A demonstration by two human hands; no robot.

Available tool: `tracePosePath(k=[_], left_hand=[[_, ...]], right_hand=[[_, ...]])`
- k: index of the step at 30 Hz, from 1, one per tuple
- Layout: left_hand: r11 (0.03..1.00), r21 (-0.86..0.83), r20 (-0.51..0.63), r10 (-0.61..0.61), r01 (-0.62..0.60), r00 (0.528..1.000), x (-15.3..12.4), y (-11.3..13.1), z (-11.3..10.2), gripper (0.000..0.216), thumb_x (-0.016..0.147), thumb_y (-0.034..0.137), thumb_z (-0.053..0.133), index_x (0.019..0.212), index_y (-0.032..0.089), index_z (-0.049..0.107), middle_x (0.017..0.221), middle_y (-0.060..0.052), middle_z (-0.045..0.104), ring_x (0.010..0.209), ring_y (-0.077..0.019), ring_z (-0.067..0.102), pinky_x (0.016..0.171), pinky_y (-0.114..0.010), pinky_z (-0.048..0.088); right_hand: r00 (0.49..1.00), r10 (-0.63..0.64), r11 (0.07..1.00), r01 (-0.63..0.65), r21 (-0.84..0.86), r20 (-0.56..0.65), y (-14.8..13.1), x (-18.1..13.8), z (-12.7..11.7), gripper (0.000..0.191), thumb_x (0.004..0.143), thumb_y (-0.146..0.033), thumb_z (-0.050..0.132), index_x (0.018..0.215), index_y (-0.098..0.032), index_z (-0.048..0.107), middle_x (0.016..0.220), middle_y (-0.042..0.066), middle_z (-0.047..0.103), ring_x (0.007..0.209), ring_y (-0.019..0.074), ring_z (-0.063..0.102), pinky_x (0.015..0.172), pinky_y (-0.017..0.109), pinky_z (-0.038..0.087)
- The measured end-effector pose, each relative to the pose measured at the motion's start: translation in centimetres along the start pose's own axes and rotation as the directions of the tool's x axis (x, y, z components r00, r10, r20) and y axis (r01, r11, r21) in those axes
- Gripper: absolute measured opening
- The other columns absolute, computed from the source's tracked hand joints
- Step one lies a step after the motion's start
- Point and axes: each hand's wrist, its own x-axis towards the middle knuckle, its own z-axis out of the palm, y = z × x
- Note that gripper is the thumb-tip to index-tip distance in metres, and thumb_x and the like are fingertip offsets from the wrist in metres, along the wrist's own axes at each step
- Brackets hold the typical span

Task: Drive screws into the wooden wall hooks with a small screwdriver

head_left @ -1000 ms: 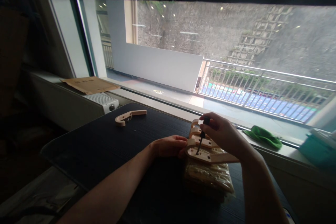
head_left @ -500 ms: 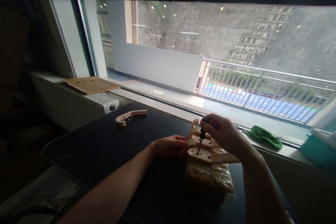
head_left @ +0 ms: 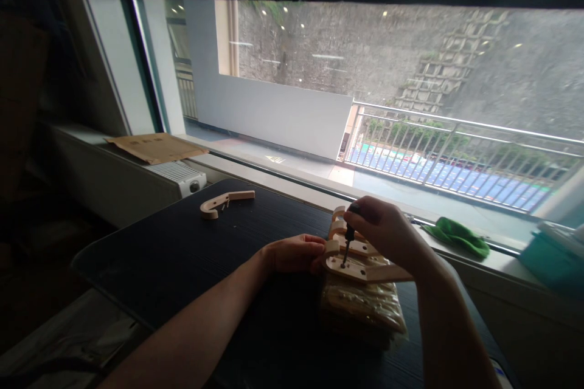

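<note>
My right hand (head_left: 381, 222) is closed around the dark handle of a screwdriver (head_left: 348, 237), which leans slightly from upright. Its tip meets a screw or hole in the nearest wooden hook (head_left: 353, 270). Pinched in the fingers of my left hand (head_left: 298, 252) is the curved end of that hook. Further wooden hooks (head_left: 338, 228) lie behind it in a row. All of them rest across a plastic-wrapped, yellowish bundle (head_left: 365, 304) on the dark table. My right hand and wrist hide part of the hooks' straight ends.
Another wooden hook (head_left: 228, 199) lies with small screws on the dark table (head_left: 173, 249), far left. Along the window sill are a brown paper envelope (head_left: 157, 147), a green cloth (head_left: 457, 237) and a teal container (head_left: 552, 258). A white slatted unit (head_left: 177, 176) stands beyond the table edge.
The screwdriver handle and my right hand have shifted very slightly left. My left hand keeps its hold on the hook, and the other things stay in place.
</note>
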Motion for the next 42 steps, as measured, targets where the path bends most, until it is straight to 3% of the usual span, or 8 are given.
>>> tracePosePath(k=[2, 7, 10, 17, 25, 32, 39, 42], left_hand=[[1.0, -0.001, 0.007, -0.001, 0.001, 1.0, 0.0, 0.0, 0.1, 0.037, 0.063, 0.033, 0.08, 0.082, 0.009, 0.06, 0.057, 0.002, 0.056, 0.052, -0.0085, 0.05, 0.055, -0.023, 0.035], [1.0, -0.002, -0.007, -0.006, 0.006, 1.0, 0.0, 0.0, 0.0, 0.036, 0.063, 0.032, 0.08, 0.082, 0.009, 0.06, 0.057, 0.002, 0.056, 0.053, -0.0087, 0.051, 0.055, -0.023, 0.035], [1.0, 0.0, -0.007, -0.008, 0.008, 1.0, 0.1, -0.1, -0.1, 0.036, 0.063, 0.033, 0.079, 0.082, 0.009, 0.06, 0.057, 0.002, 0.056, 0.053, -0.0089, 0.051, 0.055, -0.023, 0.035], [1.0, -0.002, 0.005, -0.007, 0.007, 1.0, 0.1, 0.0, -0.2, 0.036, 0.065, 0.031, 0.078, 0.086, 0.008, 0.06, 0.057, 0.002, 0.056, 0.053, -0.009, 0.051, 0.055, -0.023, 0.035], [1.0, 0.005, 0.001, -0.005, 0.005, 1.0, 0.1, -0.1, -0.2, 0.036, 0.064, 0.032, 0.078, 0.085, 0.008, 0.061, 0.058, 0.002, 0.056, 0.054, -0.0093, 0.051, 0.056, -0.024, 0.035], [1.0, 0.003, -0.008, -0.003, 0.003, 1.0, 0.1, 0.0, 0.0, 0.036, 0.063, 0.033, 0.079, 0.083, 0.008, 0.061, 0.056, 0.002, 0.056, 0.053, -0.009, 0.051, 0.054, -0.023, 0.035], [1.0, 0.014, -0.002, -0.002, 0.002, 1.0, 0.1, 0.0, -0.1, 0.034, 0.064, 0.032, 0.078, 0.082, 0.009, 0.061, 0.057, 0.002, 0.056, 0.053, -0.0096, 0.051, 0.056, -0.024, 0.036], [1.0, 0.014, -0.007, -0.005, 0.005, 1.0, 0.1, 0.0, -0.1, 0.035, 0.064, 0.033, 0.078, 0.084, 0.009, 0.061, 0.057, 0.002, 0.056, 0.053, -0.0093, 0.051, 0.056, -0.024, 0.036]], right_hand=[[1.0, -0.007, 1.0, 0.007, 0.013, 0.016, 0.1, 0.0, -0.1, 0.028, 0.079, -0.046, 0.054, 0.086, -0.021, 0.064, 0.061, -0.002, 0.056, 0.053, 0.0108, 0.045, 0.05, 0.024, 0.034], [1.0, -0.013, 1.0, 0.013, -0.02, -0.002, 0.1, 0.1, 0.1, 0.034, 0.077, -0.05, 0.054, 0.064, -0.019, 0.055, 0.053, -0.004, 0.046, 0.049, 0.0091, 0.038, 0.045, 0.023, 0.029], [1.0, -0.001, 0.999, 0.0, -0.038, -0.025, 0.3, 0.2, 0.4, 0.037, 0.077, -0.053, 0.054, 0.063, -0.019, 0.052, 0.054, -0.004, 0.046, 0.049, 0.0092, 0.038, 0.045, 0.023, 0.029], [1.0, 0.004, 0.999, -0.004, 0.042, -0.004, 0.7, 0.0, 0.0, 0.026, 0.079, -0.044, 0.054, 0.093, -0.023, 0.062, 0.066, -0.002, 0.058, 0.057, 0.0118, 0.05, 0.053, 0.025, 0.038], [0.999, 0.028, 0.997, -0.03, -0.072, -0.03, 0.5, 0.1, -0.1, 0.031, 0.078, -0.051, 0.054, 0.078, -0.021, 0.061, 0.059, -0.002, 0.054, 0.053, 0.0119, 0.045, 0.049, 0.026, 0.034], [0.999, 0.017, 0.999, -0.02, 0.044, 0.052, 0.8, -0.1, -0.6, 0.029, 0.079, -0.046, 0.054, 0.086, -0.021, 0.065, 0.067, 0.0, 0.06, 0.058, 0.0124, 0.049, 0.053, 0.026, 0.037], [0.999, 0.052, 0.998, -0.051, -0.025, 0.003, 0.2, -0.1, -0.6, 0.037, 0.077, -0.053, 0.055, 0.065, -0.018, 0.056, 0.052, -0.004, 0.047, 0.049, 0.0092, 0.039, 0.046, 0.024, 0.03], [0.999, 0.053, 0.998, -0.053, -0.028, 0.003, 0.3, -0.2, -0.7, 0.036, 0.077, -0.052, 0.055, 0.066, -0.018, 0.057, 0.054, -0.003, 0.05, 0.05, 0.0097, 0.041, 0.046, 0.024, 0.031]])
